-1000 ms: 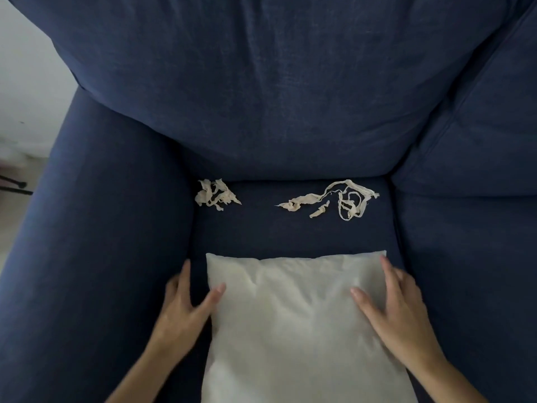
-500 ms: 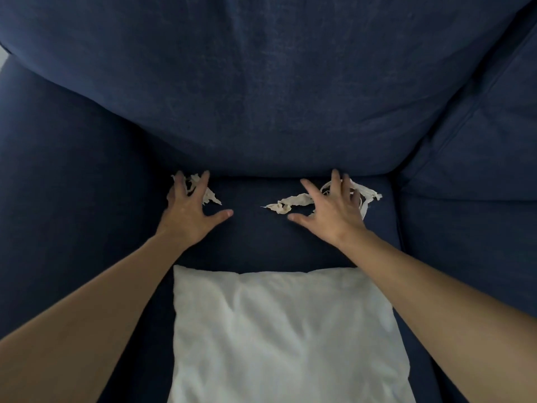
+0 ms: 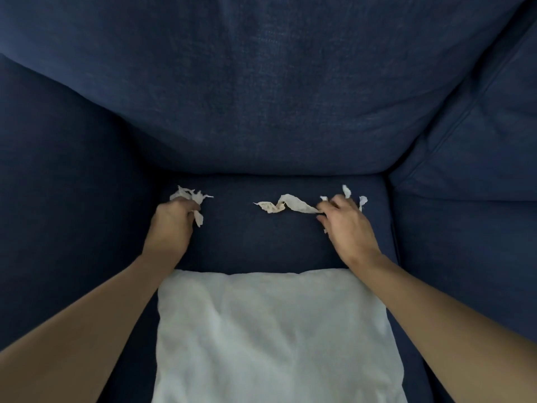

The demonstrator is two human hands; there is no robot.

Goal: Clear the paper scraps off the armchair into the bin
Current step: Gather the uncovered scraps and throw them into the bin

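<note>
Armchair (image 3: 261,112): dark blue fabric, seat seen from above. Upper back cushion and outer armrests run off the frame edges. No bin in view.

White pillow (image 3: 273,333): lies on the front part of the seat; its lower edge is cut off by the bottom of the frame. All positions below are taken from this pillow.

Left hand (image 3: 174,218): beyond the pillow's far left corner, against the inner side of the left armrest. Fingers curled into a fist around the left scraps (image 3: 190,196). Torn white ends stick out past the knuckles toward the backrest, and one strip hangs out on the thumb side. How much paper sits inside the fist is hidden.

Right hand (image 3: 345,222): beyond the pillow's far right corner. Fingers bent down over the right scraps (image 3: 353,196); small white tips show past the fingertips and one beneath the palm edge. The bulk of that clump is covered by the hand. Thumb and forefinger meet the end of the long strip (image 3: 286,206), which lies twisted on the seat, beyond the pillow's far edge, trailing toward the seat's middle. Grip on it looks pinched, but the contact point is small and hard to confirm.

Both forearms cross the pillow's side edges; elbows out of frame.
</note>
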